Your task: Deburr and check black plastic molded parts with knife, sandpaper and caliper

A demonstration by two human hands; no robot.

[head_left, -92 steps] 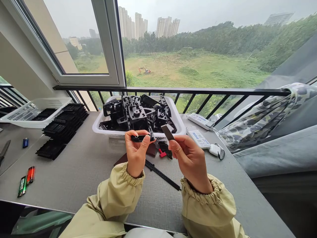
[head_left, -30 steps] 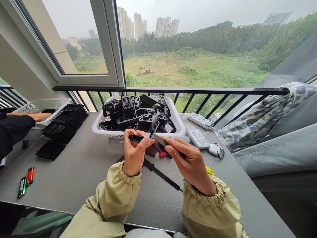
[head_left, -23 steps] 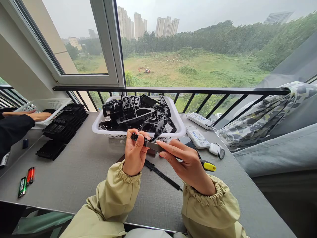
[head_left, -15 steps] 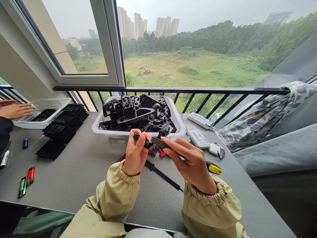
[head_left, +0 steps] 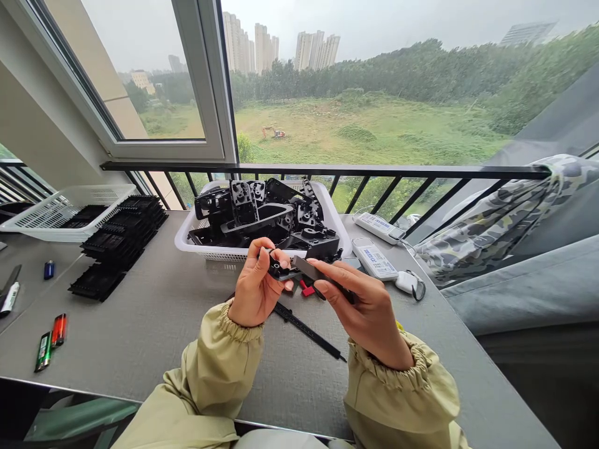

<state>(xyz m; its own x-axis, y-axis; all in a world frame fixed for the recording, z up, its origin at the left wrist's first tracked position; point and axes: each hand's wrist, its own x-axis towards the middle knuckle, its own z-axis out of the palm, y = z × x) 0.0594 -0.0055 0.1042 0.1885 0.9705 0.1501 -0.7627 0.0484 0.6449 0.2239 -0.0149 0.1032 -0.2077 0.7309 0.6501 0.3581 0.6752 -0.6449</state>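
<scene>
Both hands (head_left: 255,290) (head_left: 365,308) hold parts (head_left: 277,269) (head_left: 307,269) between basket rim (head_left: 213,251) and near table edge (head_left: 93,392).

Mid-frame, the left-hand grip (head_left: 255,288) holds a black part (head_left: 279,270); the right-hand grip (head_left: 362,302) holds a flat gray bar (head_left: 309,269), its end touching or just beside that part. Behind, a white basket (head_left: 218,252) bears black pieces (head_left: 257,218); right of center, 2 white packs (head_left: 377,260) lie on the counter (head_left: 163,337).
</scene>
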